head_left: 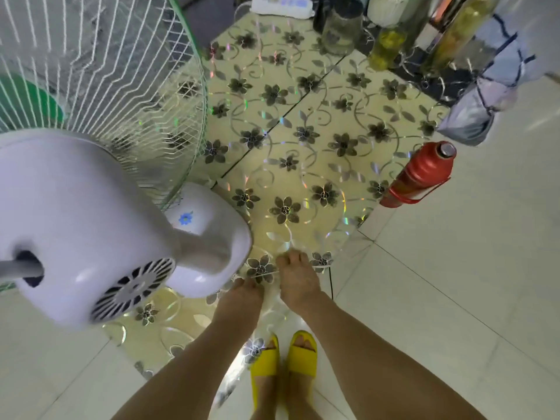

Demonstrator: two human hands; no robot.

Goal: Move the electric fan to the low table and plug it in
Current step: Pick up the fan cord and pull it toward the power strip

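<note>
The electric fan stands on the left of the low table (303, 122), which has a flower-patterned cover. Its white motor housing (75, 225) fills the near left, with the green-rimmed grille (127, 86) behind it. The fan's white base (209, 234) carries a small blue flower mark. My left hand (242, 295) is at the near rim of that base, its fingertips hidden under it. My right hand (298, 277) rests fingers-down on the table's near edge, beside the base, with nothing seen in it. A thin black cord (331, 286) hangs just right of it. A white power strip (281, 4) lies at the table's far end.
A red thermos (421, 174) stands on the floor by the table's right side. A glass jar (342, 28), bottles (388, 47) and a bag (485, 95) crowd the far right. My feet in yellow slippers (285, 356) stand on pale floor tiles (454, 283).
</note>
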